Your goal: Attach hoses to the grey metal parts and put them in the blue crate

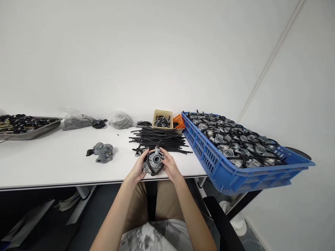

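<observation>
Between my two hands, over the table's front edge, is a grey metal carburetor [156, 159] with a black rubber hose [150, 168] curving round its front. My left hand [138, 167] grips its left side. On the other side, my right hand [170, 164] is closed on it, fingers near the round opening and the top fitting. Just behind lies a pile of black hoses [159, 136]. A small black-and-grey fitting [138, 150] sits left of the held carburetor. Farther left on the white table, more carburetor bodies [102, 152] stand grouped together.
To the right, a blue crate [209, 160] full of carburetors overhangs the table edge. Behind the hoses are a cream bin [171, 118] of small parts and an orange basket [180, 120]. Plastic bags [121, 119] and a metal tray [34, 133] of dark parts line the back left.
</observation>
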Demonstrator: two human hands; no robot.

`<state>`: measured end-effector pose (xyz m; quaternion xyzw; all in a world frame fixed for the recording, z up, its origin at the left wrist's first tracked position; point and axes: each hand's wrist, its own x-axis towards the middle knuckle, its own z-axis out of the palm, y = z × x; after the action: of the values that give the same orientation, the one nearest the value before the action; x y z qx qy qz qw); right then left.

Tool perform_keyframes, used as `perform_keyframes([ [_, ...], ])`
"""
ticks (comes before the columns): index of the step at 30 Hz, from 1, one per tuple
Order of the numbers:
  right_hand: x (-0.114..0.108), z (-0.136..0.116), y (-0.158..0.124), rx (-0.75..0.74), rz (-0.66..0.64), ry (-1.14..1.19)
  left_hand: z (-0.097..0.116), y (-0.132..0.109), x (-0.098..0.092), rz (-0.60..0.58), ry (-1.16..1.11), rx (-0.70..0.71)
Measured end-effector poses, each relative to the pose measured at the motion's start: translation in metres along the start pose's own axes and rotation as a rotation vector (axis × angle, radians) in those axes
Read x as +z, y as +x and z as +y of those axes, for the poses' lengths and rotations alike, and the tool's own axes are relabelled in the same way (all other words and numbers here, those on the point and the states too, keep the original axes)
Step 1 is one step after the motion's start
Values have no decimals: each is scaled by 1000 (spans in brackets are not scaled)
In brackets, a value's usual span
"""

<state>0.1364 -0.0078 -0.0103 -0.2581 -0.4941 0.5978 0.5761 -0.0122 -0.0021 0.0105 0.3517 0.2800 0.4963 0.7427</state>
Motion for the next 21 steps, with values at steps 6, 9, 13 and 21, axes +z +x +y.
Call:
perform_keyframes([
  [6,2,2,2,12,52,37,0,0,-1,-31,-3,-45],
  [9,5,-1,11,-43,61,-16,0,0,-2,-38,-2,-79],
  [13,10,-16,26,-188,2,-221,1,-1,-2,-29,-11,-105],
  [21,11,-20,38,-53,49,-84,2,-2,2,-11,-25,-88],
])
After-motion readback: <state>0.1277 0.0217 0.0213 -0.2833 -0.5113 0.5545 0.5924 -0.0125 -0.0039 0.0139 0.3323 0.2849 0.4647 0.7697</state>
